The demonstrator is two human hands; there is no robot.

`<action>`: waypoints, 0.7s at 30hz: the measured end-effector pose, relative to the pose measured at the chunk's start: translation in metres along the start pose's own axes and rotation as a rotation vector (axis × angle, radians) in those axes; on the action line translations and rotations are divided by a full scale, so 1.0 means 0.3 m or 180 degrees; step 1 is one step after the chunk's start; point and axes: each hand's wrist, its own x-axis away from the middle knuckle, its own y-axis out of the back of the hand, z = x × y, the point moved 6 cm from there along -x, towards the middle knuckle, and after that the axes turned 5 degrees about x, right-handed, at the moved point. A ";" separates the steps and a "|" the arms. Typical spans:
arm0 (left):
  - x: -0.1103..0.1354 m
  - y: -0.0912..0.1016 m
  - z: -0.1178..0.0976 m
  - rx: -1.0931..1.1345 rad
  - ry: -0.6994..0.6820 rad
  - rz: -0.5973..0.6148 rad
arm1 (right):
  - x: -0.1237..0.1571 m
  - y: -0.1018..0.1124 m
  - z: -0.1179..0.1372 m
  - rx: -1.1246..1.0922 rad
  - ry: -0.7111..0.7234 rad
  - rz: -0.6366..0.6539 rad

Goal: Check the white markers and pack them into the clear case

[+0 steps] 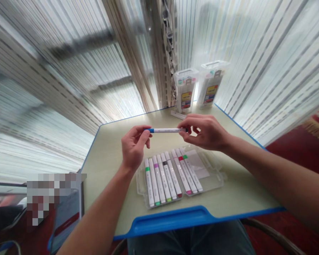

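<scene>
A white marker (166,130) with a blue end and a dark end lies level in the air above the table. My left hand (134,146) pinches its blue end between thumb and fingers. At the other end, the fingertips of my right hand (206,131) are closed around the dark tip. Below both hands, an opened clear plastic case (215,179) rests on the table, holding several white markers (163,180) side by side in two groups. Their colour bands include green, purple, black and red. A pale card (199,164) lies in the case's right part.
Two clear upright marker boxes (186,90) (211,85) with yellow labels stand at the table's back corner. A small white strip (178,114) lies before them. The table (108,148) has a raised blue edge; striped curtains (82,71) hang behind it.
</scene>
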 end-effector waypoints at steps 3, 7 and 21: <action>-0.003 0.013 0.011 0.0135 -0.0015 -0.0054 | 0.000 0.005 0.005 -0.0016 0.0053 -0.0154; -0.004 0.022 0.013 0.0223 -0.0025 -0.0101 | 0.001 0.005 0.011 -0.0055 0.0056 -0.0278; -0.002 0.032 0.005 0.0476 -0.0005 -0.0303 | 0.014 0.007 0.005 -0.0202 -0.0076 -0.0536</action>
